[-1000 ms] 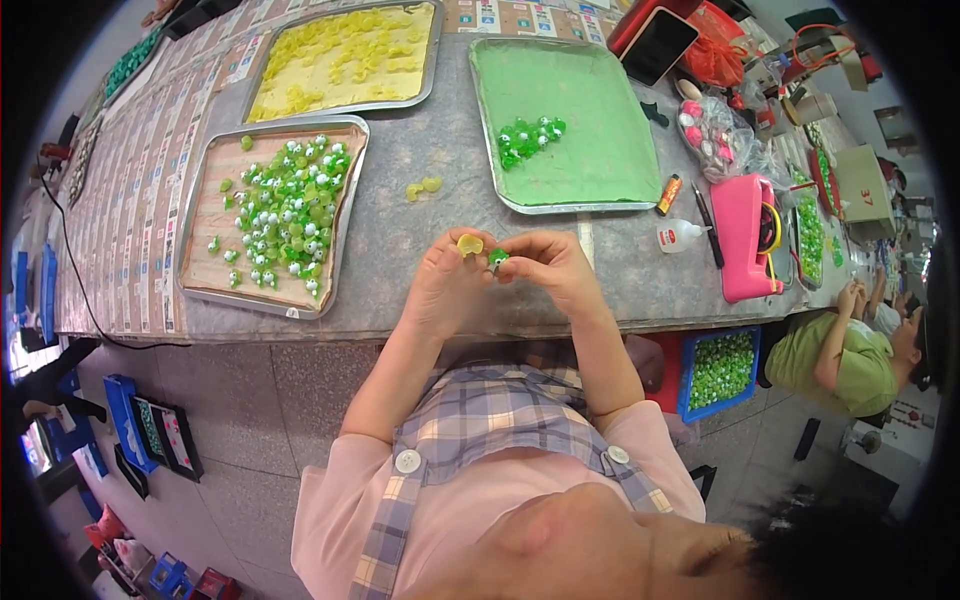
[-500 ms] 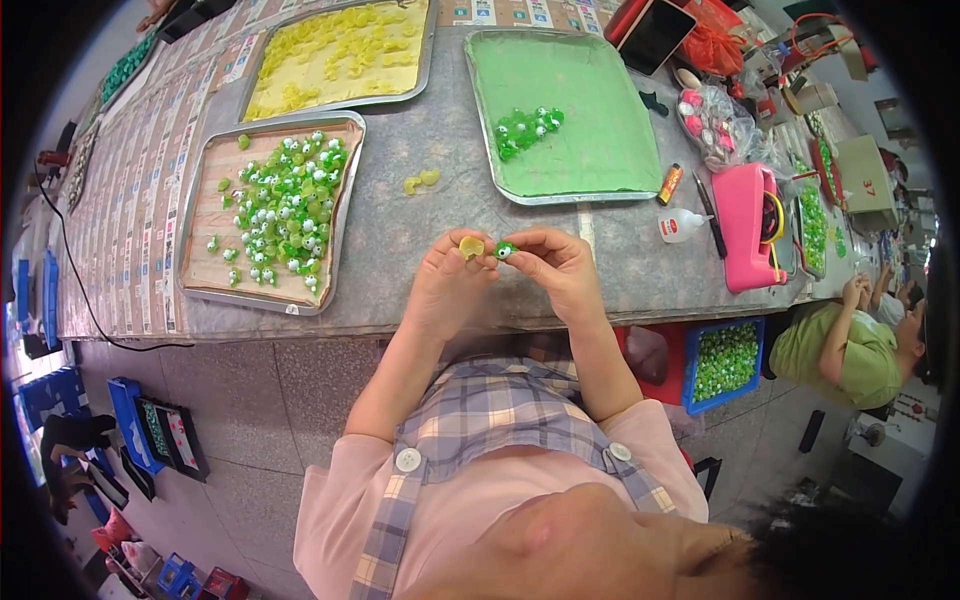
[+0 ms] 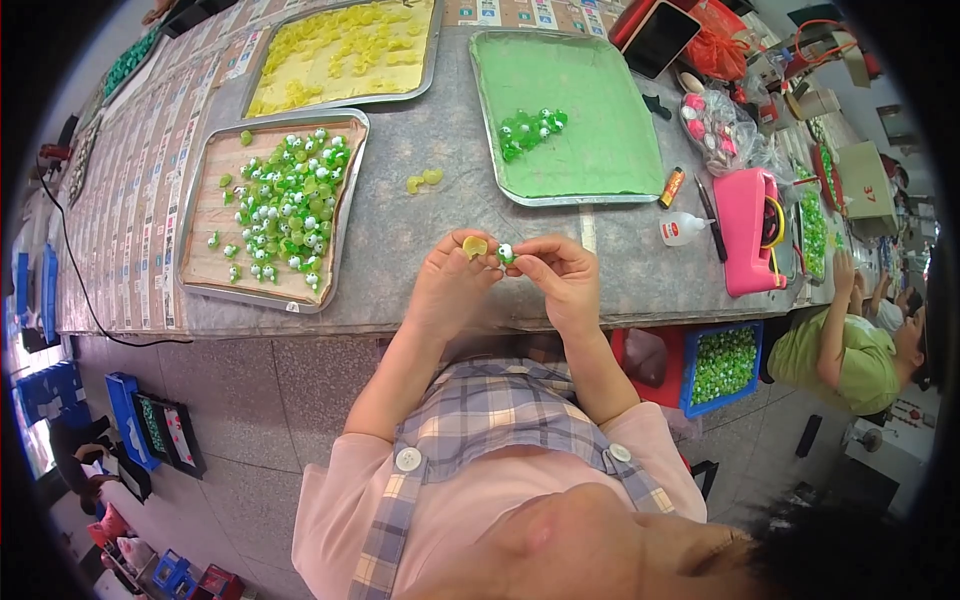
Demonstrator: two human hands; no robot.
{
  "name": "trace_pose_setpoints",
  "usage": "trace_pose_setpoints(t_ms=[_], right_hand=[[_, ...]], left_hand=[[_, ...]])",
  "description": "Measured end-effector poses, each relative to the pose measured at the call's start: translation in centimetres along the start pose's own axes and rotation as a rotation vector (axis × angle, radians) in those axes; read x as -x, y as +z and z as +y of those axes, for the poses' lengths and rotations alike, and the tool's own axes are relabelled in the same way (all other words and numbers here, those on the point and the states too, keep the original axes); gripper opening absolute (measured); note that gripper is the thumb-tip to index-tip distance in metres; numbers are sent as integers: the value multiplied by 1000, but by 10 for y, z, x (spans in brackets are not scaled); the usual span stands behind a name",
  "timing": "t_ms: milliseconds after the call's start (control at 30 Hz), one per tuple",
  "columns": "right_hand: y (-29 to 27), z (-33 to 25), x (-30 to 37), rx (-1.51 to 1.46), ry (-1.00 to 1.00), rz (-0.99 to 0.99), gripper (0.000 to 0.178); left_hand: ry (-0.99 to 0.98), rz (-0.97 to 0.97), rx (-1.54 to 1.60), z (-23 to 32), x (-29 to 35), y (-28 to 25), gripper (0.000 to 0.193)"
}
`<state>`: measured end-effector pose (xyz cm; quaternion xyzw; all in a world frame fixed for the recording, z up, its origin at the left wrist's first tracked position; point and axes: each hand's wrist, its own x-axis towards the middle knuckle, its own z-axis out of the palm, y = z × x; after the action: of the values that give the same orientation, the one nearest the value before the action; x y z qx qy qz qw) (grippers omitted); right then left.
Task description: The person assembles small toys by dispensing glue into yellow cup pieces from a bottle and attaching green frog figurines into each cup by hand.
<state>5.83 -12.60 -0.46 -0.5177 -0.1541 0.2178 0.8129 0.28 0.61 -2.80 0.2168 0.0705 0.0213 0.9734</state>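
Note:
Over the near edge of the table, my left hand (image 3: 450, 275) pinches a small yellow translucent piece (image 3: 475, 246) between thumb and fingers. Just right of it, my right hand (image 3: 562, 280) holds a small green piece with white eyeballs (image 3: 505, 253) by its side. The two pieces are close together but apart. A tray lined with brown board (image 3: 205, 270) stands to the left, with many green eyeball pieces and yellow bits heaped in it. Ahead on the right, a green-lined tray (image 3: 590, 90) carries a small cluster of green eyeball pieces.
A yellow-filled tray (image 3: 425, 75) lies at the far left. Two loose yellow pieces (image 3: 424, 181) rest on the grey table. At the right are a white squeeze bottle (image 3: 684, 229), a pink tape dispenser (image 3: 748, 225) and a blue crate (image 3: 690, 400) below. A person in green (image 3: 850, 360) sits beyond.
The green piece has turned in my right fingers, so more white shows. My left hand keeps its hold on the yellow piece. At the right, the other person's arm has risen.

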Motion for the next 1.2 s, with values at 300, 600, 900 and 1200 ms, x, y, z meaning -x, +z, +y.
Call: trace_pose_setpoints(t_ms=[300,600,900,1200], right_hand=[[14,-10,3,707,-409,28,16],[18,-6,0,952,-677,-13,23],[12,-5,0,1168,-878,-69,27],[15,-15,-3,867,-458,-26,31]], left_hand=[[39,100,-174,0,3,9,20],[162,86,-433,2,6,6,24],[207,5,-700,15,7,4,25],[110,60,-614,13,9,8,23]])
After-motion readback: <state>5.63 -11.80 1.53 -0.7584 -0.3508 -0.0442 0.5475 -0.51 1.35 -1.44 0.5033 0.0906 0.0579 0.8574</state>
